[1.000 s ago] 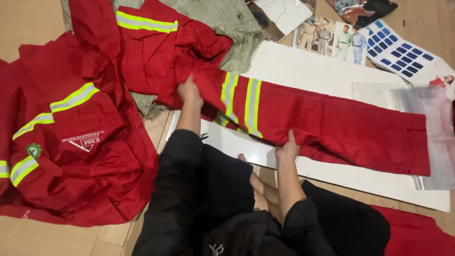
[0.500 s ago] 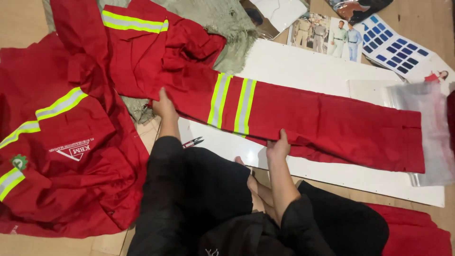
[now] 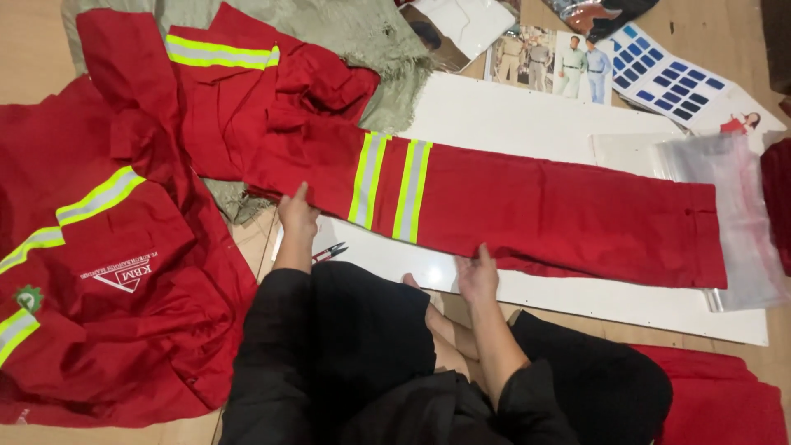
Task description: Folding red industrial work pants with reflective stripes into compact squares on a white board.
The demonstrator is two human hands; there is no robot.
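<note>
A red work sleeve [image 3: 527, 210] with two yellow-and-grey reflective bands lies stretched flat across a white board [image 3: 527, 115]. My left hand [image 3: 297, 216] presses on the sleeve's near edge, left of the bands, fingers together. My right hand [image 3: 478, 276] rests flat at the near edge further right, fingers apart on the cloth and board. The rest of the red garment [image 3: 247, 99] bunches up at the upper left. A small pair of thread snips [image 3: 329, 251] lies on the board beside my left wrist.
Another red jacket [image 3: 107, 288] with reflective stripes and a white emblem is piled at the left. Olive-green cloth [image 3: 362, 41] lies at the top. Printed photos, a blue swatch card [image 3: 667, 78] and a clear plastic bag [image 3: 733, 214] sit at the right. More red cloth [image 3: 717, 395] lies at bottom right.
My left hand has slid leftward along the sleeve's near edge, away from the reflective bands. My right hand stays at the lower edge. The sleeve lies flatter.
</note>
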